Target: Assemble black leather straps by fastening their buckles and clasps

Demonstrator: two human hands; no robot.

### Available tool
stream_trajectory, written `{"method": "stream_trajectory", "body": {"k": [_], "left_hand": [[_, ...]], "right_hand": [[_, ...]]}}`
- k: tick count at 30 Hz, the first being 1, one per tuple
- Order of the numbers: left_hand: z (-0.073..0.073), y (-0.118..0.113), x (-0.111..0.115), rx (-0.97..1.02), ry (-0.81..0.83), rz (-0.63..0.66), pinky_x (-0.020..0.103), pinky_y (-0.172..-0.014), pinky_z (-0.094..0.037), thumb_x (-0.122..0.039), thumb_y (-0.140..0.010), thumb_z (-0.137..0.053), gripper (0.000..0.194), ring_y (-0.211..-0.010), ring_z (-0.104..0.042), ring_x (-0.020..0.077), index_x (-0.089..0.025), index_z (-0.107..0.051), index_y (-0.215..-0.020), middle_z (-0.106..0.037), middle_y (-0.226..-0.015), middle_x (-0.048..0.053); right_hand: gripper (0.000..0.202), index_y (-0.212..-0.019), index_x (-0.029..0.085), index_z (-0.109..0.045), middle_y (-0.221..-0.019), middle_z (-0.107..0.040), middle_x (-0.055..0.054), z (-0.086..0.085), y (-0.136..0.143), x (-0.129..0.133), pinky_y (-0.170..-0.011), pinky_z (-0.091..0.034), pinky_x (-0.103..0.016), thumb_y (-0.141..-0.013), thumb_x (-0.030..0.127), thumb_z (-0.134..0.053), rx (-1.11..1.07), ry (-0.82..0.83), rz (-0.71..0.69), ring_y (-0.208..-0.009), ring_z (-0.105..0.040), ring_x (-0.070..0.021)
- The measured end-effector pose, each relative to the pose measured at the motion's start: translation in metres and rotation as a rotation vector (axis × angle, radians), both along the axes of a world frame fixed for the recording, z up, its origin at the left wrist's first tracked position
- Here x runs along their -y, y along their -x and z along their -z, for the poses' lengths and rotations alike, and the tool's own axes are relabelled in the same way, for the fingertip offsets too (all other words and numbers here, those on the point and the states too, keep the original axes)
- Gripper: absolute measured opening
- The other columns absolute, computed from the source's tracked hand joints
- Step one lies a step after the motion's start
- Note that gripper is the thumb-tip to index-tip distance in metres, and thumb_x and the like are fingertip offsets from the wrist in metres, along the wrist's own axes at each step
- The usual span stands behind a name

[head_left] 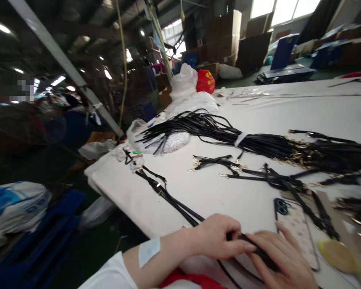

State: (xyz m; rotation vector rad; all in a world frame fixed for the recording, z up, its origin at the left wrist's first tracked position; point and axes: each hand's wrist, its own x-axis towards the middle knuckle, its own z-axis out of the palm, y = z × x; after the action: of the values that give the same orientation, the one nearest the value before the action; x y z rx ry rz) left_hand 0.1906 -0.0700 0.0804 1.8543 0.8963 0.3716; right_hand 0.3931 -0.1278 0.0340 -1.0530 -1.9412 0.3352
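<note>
My left hand (215,237) is closed around a black strap (263,255) near the table's front edge. Close beside it, my right hand (284,261) lies along the same strap with its fingers bent over it. Black cords hang below my left hand, and a long black strap (177,204) with gold-coloured fittings stretches from behind that hand toward the far left corner. Ahead of the hands lie loose short black straps (249,172) with gold clasps. A phone in a patterned case (295,224) is just past my right fingers.
A big bundle of black straps (204,128), bound by a white band, crosses the white table (168,180). Clear plastic bags (183,84) and a red bag (205,81) sit at the back. At right is a yellow-rimmed round object (338,256). Blue pallets (54,241) stand left on the floor.
</note>
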Motion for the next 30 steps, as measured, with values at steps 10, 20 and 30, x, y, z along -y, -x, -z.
{"method": "stream_trajectory", "body": {"k": [10, 20, 30], "left_hand": [[-0.004, 0.012, -0.006, 0.134, 0.328, 0.153, 0.018, -0.053, -0.037, -0.052, -0.091, -0.051, 0.046, -0.056, -0.045, 0.0081, -0.014, -0.052, -0.064, -0.053, -0.059, -0.002], [-0.023, 0.053, -0.024, 0.235, 0.724, 0.133, 0.022, -0.063, -0.051, -0.050, -0.088, -0.058, 0.044, -0.069, -0.064, 0.0137, -0.009, -0.071, -0.090, -0.073, -0.086, 0.012], [-0.026, 0.072, -0.033, 0.199, 0.599, 0.025, 0.016, -0.047, -0.041, -0.049, -0.087, -0.060, 0.039, -0.053, -0.053, 0.0074, -0.010, -0.063, -0.082, -0.067, -0.075, 0.006]], "right_hand": [[0.007, -0.085, 0.024, -0.060, -0.077, -0.066, 0.001, -0.037, 0.025, 0.008, -0.112, -0.027, -0.049, -0.082, 0.023, -0.066, 0.035, 0.241, 0.082, -0.074, -0.062, -0.0171], [0.007, -0.085, 0.024, -0.060, -0.076, -0.067, 0.002, -0.042, 0.023, 0.010, -0.113, -0.025, -0.049, -0.082, 0.027, -0.066, -0.057, 0.263, 0.095, -0.074, -0.064, -0.0173], [0.012, -0.085, 0.024, -0.057, -0.077, -0.066, 0.002, -0.037, 0.016, 0.006, -0.111, -0.031, -0.049, -0.080, 0.020, -0.067, -0.100, 0.282, 0.109, -0.072, -0.063, -0.0168]]}}
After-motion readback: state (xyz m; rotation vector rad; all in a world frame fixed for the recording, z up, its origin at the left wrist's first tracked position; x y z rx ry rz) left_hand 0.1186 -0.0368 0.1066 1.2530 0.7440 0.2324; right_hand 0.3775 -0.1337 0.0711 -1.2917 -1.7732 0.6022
